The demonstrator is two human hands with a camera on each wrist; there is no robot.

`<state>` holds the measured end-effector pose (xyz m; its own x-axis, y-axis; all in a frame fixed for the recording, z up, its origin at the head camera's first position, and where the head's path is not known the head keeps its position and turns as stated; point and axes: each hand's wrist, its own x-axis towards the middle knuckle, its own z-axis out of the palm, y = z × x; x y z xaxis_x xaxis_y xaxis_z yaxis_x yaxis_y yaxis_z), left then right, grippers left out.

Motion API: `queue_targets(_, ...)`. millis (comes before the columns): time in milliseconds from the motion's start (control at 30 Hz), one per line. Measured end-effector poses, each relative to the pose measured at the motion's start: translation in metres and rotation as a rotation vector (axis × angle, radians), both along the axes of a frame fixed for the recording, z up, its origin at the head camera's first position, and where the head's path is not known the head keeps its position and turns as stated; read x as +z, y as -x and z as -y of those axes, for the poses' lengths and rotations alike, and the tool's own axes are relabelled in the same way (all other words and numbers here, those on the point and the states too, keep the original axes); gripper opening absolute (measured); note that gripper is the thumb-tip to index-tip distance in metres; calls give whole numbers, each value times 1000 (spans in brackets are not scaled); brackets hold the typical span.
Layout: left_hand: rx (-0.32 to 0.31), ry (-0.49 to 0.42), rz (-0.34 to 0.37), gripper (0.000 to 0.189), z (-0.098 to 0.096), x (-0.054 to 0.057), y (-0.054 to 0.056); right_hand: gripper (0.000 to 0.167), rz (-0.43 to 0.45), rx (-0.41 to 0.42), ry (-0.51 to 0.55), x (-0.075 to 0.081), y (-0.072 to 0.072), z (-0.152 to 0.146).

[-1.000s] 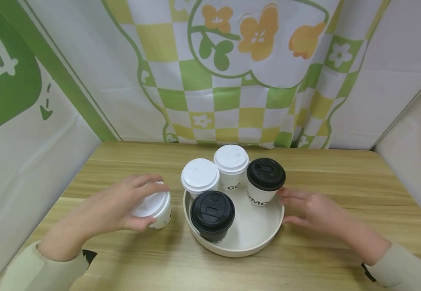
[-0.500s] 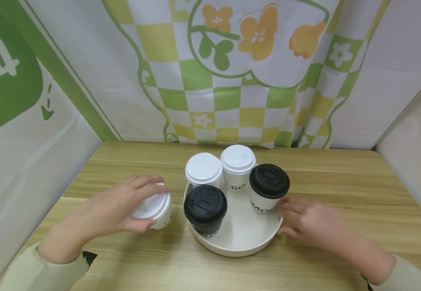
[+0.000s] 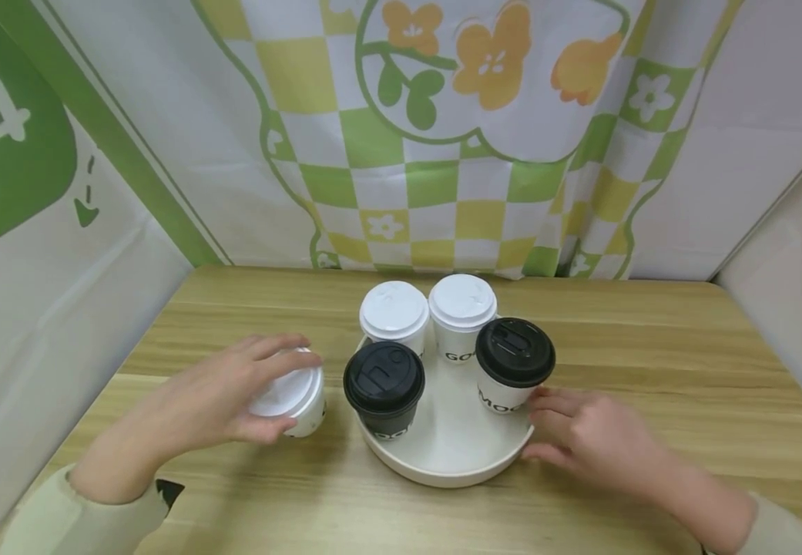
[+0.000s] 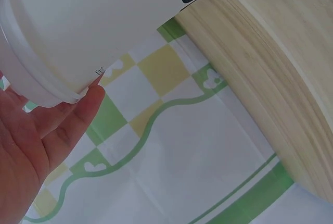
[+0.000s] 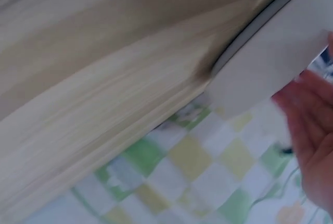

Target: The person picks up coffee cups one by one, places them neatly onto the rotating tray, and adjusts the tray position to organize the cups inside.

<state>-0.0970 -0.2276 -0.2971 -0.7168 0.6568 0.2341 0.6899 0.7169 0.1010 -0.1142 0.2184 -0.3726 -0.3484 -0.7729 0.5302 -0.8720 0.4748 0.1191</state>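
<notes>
My left hand (image 3: 213, 397) grips a white paper cup (image 3: 309, 412) by its white lid, left of a round cream tray (image 3: 442, 477). In the left wrist view the cup's white wall (image 4: 99, 21) fills the upper left, fingers around the lid. At the tray's right edge, my right hand (image 3: 591, 435) pinches the rim, thumb toward the front. The right wrist view shows fingers (image 5: 296, 96) against the tray's side (image 5: 265, 60). On the tray stand two white-lidded cups (image 3: 394, 308), (image 3: 463, 301), a black cup (image 3: 384, 385) and a white cup with black lid (image 3: 515, 354).
The wooden table (image 3: 269, 501) carries everything. Behind it hangs a checked green and yellow cloth (image 3: 431, 185) with flowers. Pale cloth walls (image 3: 775, 200) close in both sides.
The tray has turned clockwise with its cups: the black cup went left and back, the white-lidded cups right, the black-lidded white cup forward. My right hand followed forward; the left stayed put.
</notes>
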Motion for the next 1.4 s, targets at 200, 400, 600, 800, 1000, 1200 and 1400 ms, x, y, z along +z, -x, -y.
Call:
queue_targets(200, 3, -6, 6, 61, -1, 1, -1, 48, 123, 97, 159, -4, 31, -30)
queue_targets(400, 2, -4, 2, 62, 0, 1, -2, 61, 224, -48, 73, -8, 55, -47)
queue_targets(600, 13, 3, -1, 62, 1, 1, -4, 70, 288, -93, -9, -11, 63, -42)
queue_targets(800, 4, -3, -13, 62, 2, 1, -6, 65, 269, -42, 17, -14, 66, -36)
queue_targets(1000, -50, -21, -24, 62, -2, 2, -8, 63, 228, 20, 52, -17, 64, -33)
queue_targets(1200, -73, -38, -26, 61, -6, 2, -11, 60, 182, 42, 73, -18, 58, -32)
queue_targets(1400, -76, -37, -25, 62, -9, 2, -14, 55, 153, 54, 80, -16, 48, -28)
